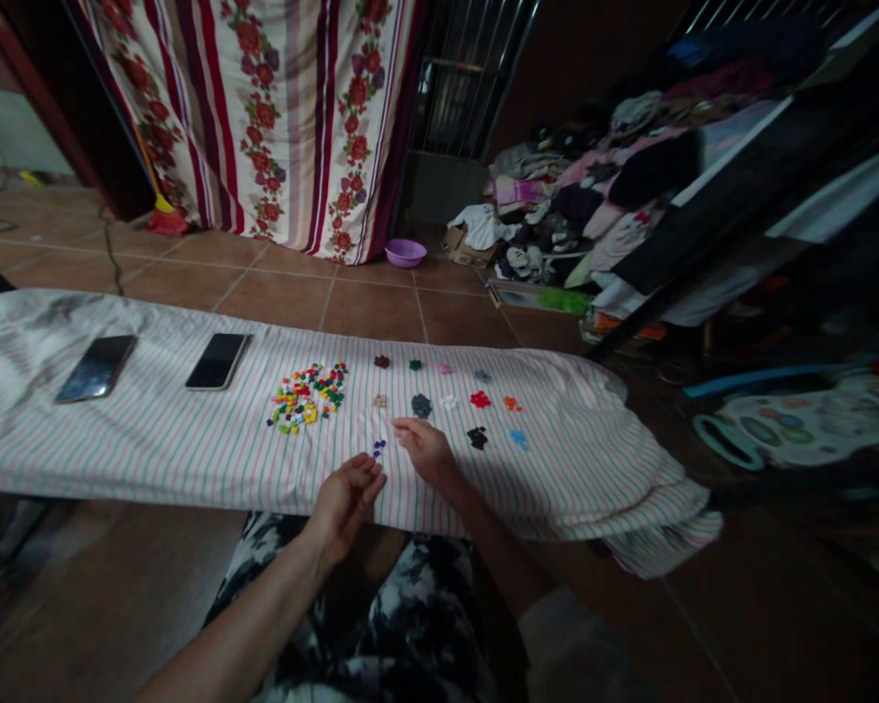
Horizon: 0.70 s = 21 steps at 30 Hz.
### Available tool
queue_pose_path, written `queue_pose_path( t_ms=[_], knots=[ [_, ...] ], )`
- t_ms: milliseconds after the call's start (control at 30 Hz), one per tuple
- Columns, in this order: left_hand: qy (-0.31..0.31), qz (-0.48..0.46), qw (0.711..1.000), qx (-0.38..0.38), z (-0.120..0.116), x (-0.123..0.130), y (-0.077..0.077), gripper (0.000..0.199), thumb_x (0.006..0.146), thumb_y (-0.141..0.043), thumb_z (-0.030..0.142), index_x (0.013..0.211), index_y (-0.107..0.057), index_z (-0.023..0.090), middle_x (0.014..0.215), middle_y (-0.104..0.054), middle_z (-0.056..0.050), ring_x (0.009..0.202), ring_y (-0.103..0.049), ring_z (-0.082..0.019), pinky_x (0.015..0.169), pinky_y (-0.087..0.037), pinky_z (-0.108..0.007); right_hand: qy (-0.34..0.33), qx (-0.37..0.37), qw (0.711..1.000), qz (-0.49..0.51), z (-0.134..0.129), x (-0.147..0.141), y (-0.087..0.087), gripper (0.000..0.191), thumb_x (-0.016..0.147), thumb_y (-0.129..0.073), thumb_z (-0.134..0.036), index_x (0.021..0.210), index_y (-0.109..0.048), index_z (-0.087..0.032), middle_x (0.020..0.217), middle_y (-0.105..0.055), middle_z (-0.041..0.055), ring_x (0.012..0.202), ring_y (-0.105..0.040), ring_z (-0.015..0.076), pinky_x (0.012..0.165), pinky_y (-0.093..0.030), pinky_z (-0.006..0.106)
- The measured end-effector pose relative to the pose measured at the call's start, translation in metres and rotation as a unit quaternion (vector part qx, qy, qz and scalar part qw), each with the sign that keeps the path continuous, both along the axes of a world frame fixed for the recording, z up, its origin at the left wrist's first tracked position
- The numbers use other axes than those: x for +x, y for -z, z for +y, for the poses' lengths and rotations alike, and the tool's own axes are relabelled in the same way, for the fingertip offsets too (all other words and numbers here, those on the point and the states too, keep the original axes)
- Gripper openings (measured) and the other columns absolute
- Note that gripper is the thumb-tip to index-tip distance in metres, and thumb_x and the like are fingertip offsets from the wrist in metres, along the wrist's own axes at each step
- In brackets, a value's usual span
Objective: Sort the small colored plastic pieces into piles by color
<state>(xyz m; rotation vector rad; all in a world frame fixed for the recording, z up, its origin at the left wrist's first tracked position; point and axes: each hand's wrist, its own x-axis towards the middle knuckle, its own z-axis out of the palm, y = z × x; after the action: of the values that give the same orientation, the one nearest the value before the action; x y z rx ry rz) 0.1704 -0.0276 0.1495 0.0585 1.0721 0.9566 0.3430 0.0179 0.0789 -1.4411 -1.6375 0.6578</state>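
Observation:
My left hand (346,496) hovers just below a few small purple-blue pieces (379,447), its fingers curled together; whatever lies inside is hidden. To the right, my right hand (426,449) has thumb and fingertips pinched close over the cloth, below a tan cluster (379,400) and a dark grey-blue cluster (421,405). Anything in that pinch is too small to make out. A mixed multicoloured heap (306,398) of the same bead-like pieces spreads to the left of my hands. Past my right hand sit single-colour groups: white (448,401), red (480,399), black (477,437) and light blue (518,439).
The pieces rest on a striped cloth (190,439) over a long narrow surface. Two phones (97,368) lie at the left. Farther back are a floral curtain (264,127), a purple basin (405,254) on the tiled floor and heaped clothes (593,186).

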Motion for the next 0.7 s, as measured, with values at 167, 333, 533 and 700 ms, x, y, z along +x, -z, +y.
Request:
queue_pose_path(
  t_ms=[167,333,533,700],
  knots=[
    [-0.017,-0.031,0.999,0.012,0.009,0.003,0.003,0.041,0.066,-0.047,-0.011,0.098,-0.057,0.013,0.099,-0.063,-0.009,0.093,-0.065,-0.012,0.093,-0.055,-0.024,-0.012,0.021,0.999,-0.028,-0.003,-0.021,0.006,0.033,0.087,-0.044,-0.019,0.107,-0.070,-0.022,0.105,-0.073,0.0073,0.096,-0.069,0.0200,0.092,-0.055,0.037],
    [-0.020,-0.043,0.998,0.032,0.013,0.000,0.012,0.040,0.064,-0.049,-0.009,0.096,-0.059,0.013,0.112,-0.064,-0.013,0.110,-0.062,-0.016,0.098,-0.052,-0.024,-0.003,0.028,0.999,-0.030,-0.007,-0.027,0.008,0.037,0.085,-0.041,-0.015,0.107,-0.069,-0.023,0.102,-0.073,0.0056,0.094,-0.070,0.0187,0.090,-0.056,0.036],
    [-0.023,-0.038,0.998,0.041,0.013,-0.003,0.015,0.039,0.063,-0.049,-0.009,0.094,-0.060,0.011,0.122,-0.058,-0.015,0.113,-0.061,-0.019,0.099,-0.052,-0.027,0.013,0.026,0.999,-0.026,-0.007,-0.027,0.010,0.035,0.080,-0.043,-0.015,0.101,-0.070,-0.022,0.100,-0.072,0.0057,0.093,-0.069,0.0193,0.091,-0.056,0.037],
    [-0.024,-0.017,0.998,0.053,0.011,-0.012,0.016,0.035,0.064,-0.052,-0.009,0.090,-0.062,0.011,0.109,-0.063,-0.013,0.106,-0.063,-0.017,0.100,-0.050,-0.028,0.012,0.015,1.000,0.003,-0.004,-0.027,0.014,0.036,0.079,-0.042,-0.016,0.101,-0.070,-0.022,0.100,-0.071,0.0064,0.093,-0.069,0.0197,0.087,-0.058,0.037]
  ],
)
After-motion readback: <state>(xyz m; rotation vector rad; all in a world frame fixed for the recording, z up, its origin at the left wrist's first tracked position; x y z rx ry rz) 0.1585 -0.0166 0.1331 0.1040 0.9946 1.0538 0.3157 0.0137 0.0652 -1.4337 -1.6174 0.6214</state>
